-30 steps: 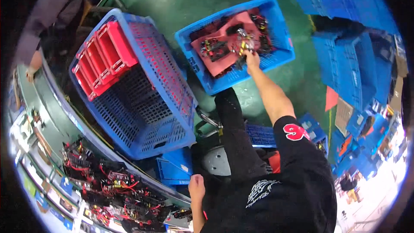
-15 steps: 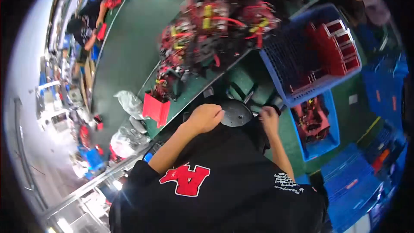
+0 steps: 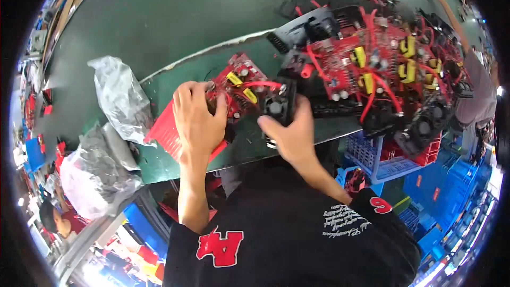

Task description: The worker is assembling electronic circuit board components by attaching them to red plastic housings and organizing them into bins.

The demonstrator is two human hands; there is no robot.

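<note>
My left hand point(image 3: 199, 122) lies curled over the end of a red ribbed metal housing point(image 3: 166, 132), its thumb near a red circuit board point(image 3: 241, 72). Yellow-wrapped parts and a thick red wire sit on that board. On the board's right side my right hand point(image 3: 292, 135) grips a black panel with a cooling fan point(image 3: 276, 107), thumb in front and fingers behind. The fingers' far side is hidden. Board and housing are at the front edge of the green table point(image 3: 212, 16); my left palm hides where they meet.
More red circuit boards point(image 3: 366, 58) with wires and black fan panels crowd the table at right. Clear plastic bags point(image 3: 122, 98) lie at left. Below the edge at right is a blue crate point(image 3: 393, 170) holding red housings. Another person's arm point(image 3: 449, 10) shows at far right.
My view has swung toward the table. My hands have risen from near the round stool seat at the table's edge and taken hold of the housing and fan panel.
</note>
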